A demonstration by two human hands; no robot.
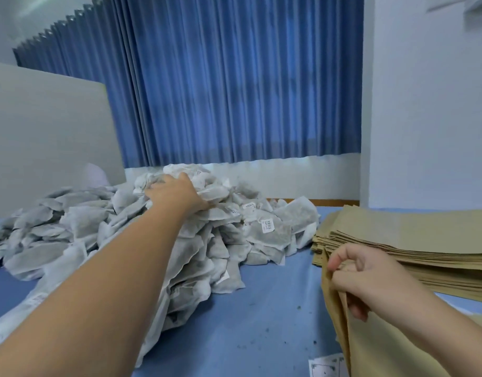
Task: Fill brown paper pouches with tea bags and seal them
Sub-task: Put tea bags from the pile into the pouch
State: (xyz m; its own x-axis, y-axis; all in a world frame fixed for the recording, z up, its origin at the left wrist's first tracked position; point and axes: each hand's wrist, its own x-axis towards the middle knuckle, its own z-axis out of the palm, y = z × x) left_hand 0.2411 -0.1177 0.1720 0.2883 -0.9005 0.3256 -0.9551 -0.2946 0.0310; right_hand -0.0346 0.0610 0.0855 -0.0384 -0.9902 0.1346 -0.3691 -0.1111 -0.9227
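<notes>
A big heap of white tea bags with small paper tags covers the left and middle of the blue table. My left hand reaches far onto the top of the heap, and its fingers dig into the tea bags there. My right hand pinches the upper edge of a brown paper pouch, which stands upright at the front right. Behind it lies a thick stack of flat brown pouches.
A grey board stands at the back left. Blue curtains hang behind the table, and a white wall closes the right side. White printed labels lie at the front edge. Dark tea specks dot the table.
</notes>
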